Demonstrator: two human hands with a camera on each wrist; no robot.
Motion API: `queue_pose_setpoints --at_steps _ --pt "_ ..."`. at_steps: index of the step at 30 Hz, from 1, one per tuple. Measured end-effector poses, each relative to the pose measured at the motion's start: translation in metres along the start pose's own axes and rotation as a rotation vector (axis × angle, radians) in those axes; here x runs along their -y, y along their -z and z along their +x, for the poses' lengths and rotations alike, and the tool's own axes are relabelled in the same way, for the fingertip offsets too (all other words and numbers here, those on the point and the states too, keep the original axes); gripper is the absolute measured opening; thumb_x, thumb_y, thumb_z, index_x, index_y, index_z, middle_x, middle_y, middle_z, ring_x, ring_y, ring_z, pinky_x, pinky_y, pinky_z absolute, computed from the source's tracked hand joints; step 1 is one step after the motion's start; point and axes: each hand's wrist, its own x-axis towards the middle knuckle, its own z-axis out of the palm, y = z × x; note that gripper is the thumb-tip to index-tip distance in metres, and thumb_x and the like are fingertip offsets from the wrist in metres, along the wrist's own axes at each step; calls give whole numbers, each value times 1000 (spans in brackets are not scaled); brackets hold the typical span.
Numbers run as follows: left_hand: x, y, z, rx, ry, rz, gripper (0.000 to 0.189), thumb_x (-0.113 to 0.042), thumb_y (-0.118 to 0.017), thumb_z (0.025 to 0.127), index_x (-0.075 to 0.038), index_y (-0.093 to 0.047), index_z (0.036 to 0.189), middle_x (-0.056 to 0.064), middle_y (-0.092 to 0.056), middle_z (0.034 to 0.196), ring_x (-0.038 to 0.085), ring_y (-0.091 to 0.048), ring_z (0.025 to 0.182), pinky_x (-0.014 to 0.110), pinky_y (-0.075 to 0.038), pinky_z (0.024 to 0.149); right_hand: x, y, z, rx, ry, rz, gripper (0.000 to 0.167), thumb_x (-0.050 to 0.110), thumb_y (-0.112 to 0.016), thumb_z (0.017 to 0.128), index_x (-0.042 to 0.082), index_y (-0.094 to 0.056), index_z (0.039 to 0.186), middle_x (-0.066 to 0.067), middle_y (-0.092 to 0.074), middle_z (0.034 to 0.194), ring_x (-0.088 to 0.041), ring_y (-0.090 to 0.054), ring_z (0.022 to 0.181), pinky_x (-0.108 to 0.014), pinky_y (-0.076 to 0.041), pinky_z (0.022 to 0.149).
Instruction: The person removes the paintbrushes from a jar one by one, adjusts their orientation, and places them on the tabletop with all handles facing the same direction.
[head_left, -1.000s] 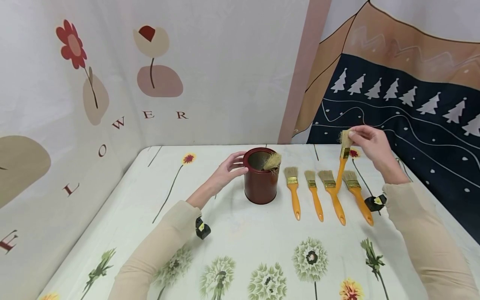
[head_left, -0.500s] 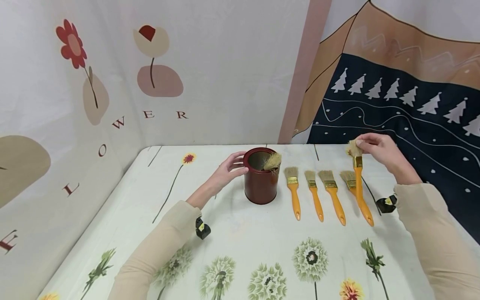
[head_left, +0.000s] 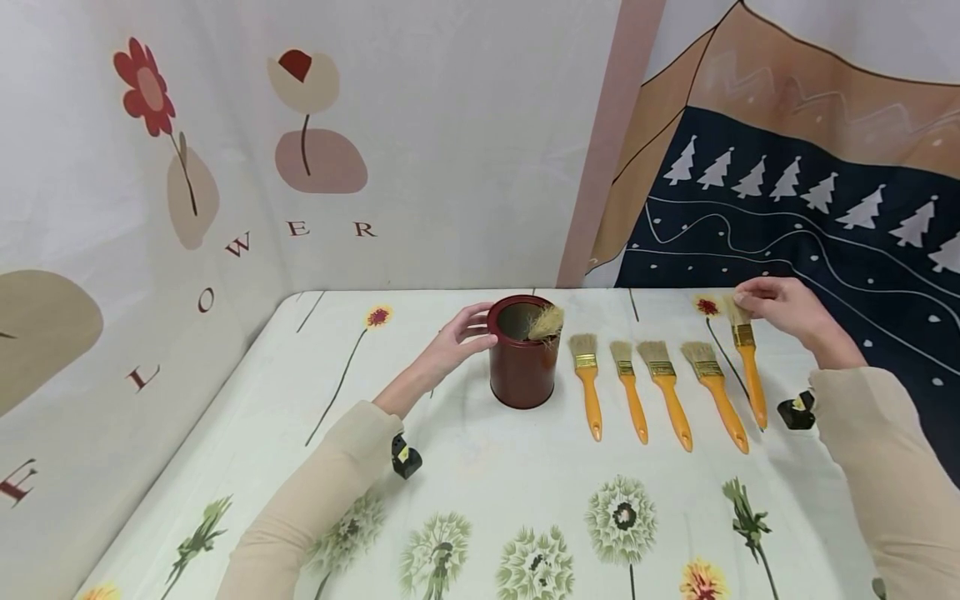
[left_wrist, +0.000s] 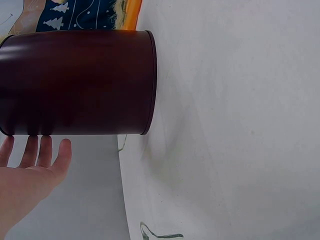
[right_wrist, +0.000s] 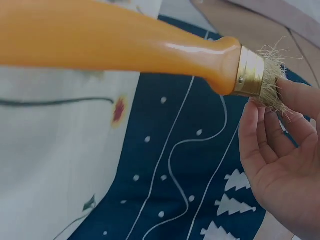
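Observation:
My left hand (head_left: pixel 457 340) touches the left side of a dark red can (head_left: pixel 522 375) with its fingertips. In the left wrist view those fingers (left_wrist: pixel 45 150) are fairly straight against the can's wall. Bristles of a brush (head_left: pixel 547 323) stick out over the can's right rim; its handle is hidden inside. My right hand (head_left: pixel 798 315) pinches an orange-handled paintbrush (head_left: pixel 752 379) by its pale bristles, handle pointing down, at the right end of a brush row. The right wrist view shows thumb and fingers on the bristles (right_wrist: pixel 272 82), past the gold ferrule.
Several orange-handled paintbrushes lie side by side right of the can, from a left one (head_left: pixel 588 387) to a wide one (head_left: pixel 718 396), bristles away from me. The table (head_left: pixel 465 467) has a flower-print cloth; printed curtains (head_left: pixel 450 150) hang behind it.
The right hand has moved right and lower with its paintbrush, from above the lying brushes to beyond the rightmost one. The left hand and can have stayed in place.

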Motion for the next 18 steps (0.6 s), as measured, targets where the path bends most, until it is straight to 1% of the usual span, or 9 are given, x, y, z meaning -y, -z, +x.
queue_pose_setpoints --at_steps 2,3,4,7,9,11,12,14,18 --pt "0 0 0 1 -1 -1 60 -35 -65 79 -22 -37 131 1 -42 127 17 -39 115 39 -36 92 -12 -1 2 -7 -4 -34 46 55 -46 82 19 -56 109 -6 -56 97 -24 -53 82 -46 -41 76" --pt "0 0 0 1 -4 -2 60 -34 -65 79 -22 -37 132 2 -42 127 17 -39 115 39 -36 92 -4 1 -4 -3 -14 -42 47 57 -45 81 20 -56 108 -5 -56 96 -22 -53 80 -46 -42 73" --pt "0 0 0 3 -8 -5 60 -33 -65 80 -21 -37 132 3 -42 127 18 -39 115 39 -36 92 13 7 -13 35 -22 -27 46 53 -46 84 16 -55 110 -9 -56 97 -26 -52 81 -48 -42 73" --pt "0 0 -1 7 -16 -7 59 -31 -64 81 -20 -36 132 4 -41 127 20 -39 116 40 -36 92 28 12 -27 51 -43 -58 48 54 -45 84 14 -55 109 -9 -56 96 -24 -53 78 -38 -47 62" --pt "0 0 -1 8 -18 -7 60 -31 -64 81 -20 -36 132 5 -41 128 20 -39 116 40 -36 92 27 13 -30 62 -49 -76 49 53 -45 84 13 -56 109 -10 -56 96 -25 -52 77 -36 -48 59" --pt "0 -1 -1 6 -15 -5 60 -31 -64 81 -20 -36 133 4 -41 128 20 -38 116 40 -36 92 -1 7 -22 32 -52 -116 52 56 -43 83 13 -56 109 -9 -56 97 -25 -51 78 -34 -48 61" --pt "0 -1 -1 4 -13 -4 60 -31 -64 81 -20 -36 133 4 -41 128 20 -39 116 40 -36 92 -8 5 -21 27 -42 -126 51 55 -42 83 13 -56 109 -10 -56 96 -27 -51 78 -36 -47 64" --pt "0 -1 -1 3 -13 -6 59 -30 -64 81 -20 -36 133 4 -41 128 20 -38 116 40 -36 92 -10 4 -24 30 -46 -122 52 55 -41 84 11 -56 109 -13 -55 96 -29 -49 79 -43 -46 68" --pt "-1 -1 -1 7 -18 -12 58 -27 -63 83 -19 -35 133 5 -40 128 21 -38 116 40 -36 92 -2 -2 -35 20 -66 -108 56 56 -38 85 8 -54 109 -15 -54 97 -31 -47 79 -46 -44 70"
